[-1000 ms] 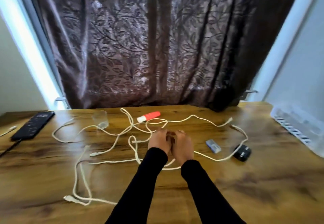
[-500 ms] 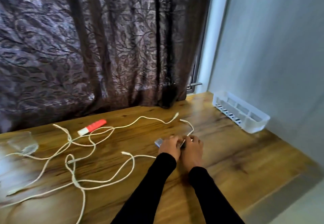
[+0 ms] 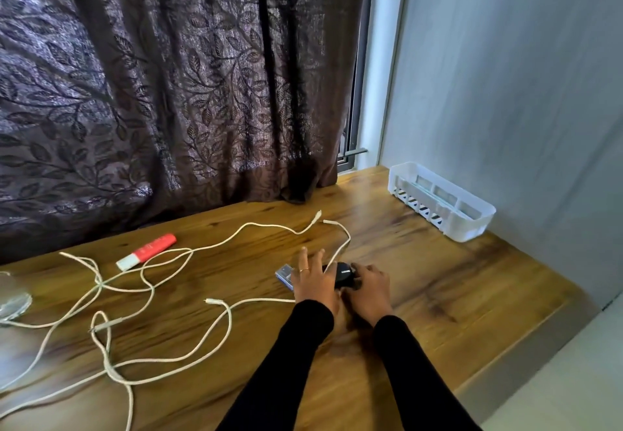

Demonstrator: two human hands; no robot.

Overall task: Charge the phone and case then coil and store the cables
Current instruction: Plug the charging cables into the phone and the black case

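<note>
A small black case (image 3: 344, 275) lies on the wooden table (image 3: 421, 289) between my hands. My right hand (image 3: 369, 287) curls its fingers round the case's right side. My left hand (image 3: 315, 280) rests beside it with fingers spread, lying over a small blue-grey block (image 3: 283, 275) and a white cable (image 3: 337, 248) that runs up from the case. Several white cables (image 3: 141, 295) lie tangled across the table to the left. The phone is out of view.
A white plastic basket (image 3: 441, 206) stands against the grey wall at the back right. A red and white stick (image 3: 146, 251) lies near the dark curtain (image 3: 168, 93). A clear glass (image 3: 13, 299) sits at the left edge. The table's right edge drops to the floor.
The view swung right and the phone left the frame. Both hands moved from the cable tangle to the black case; my left fingers have spread out and my right hand has taken the case.
</note>
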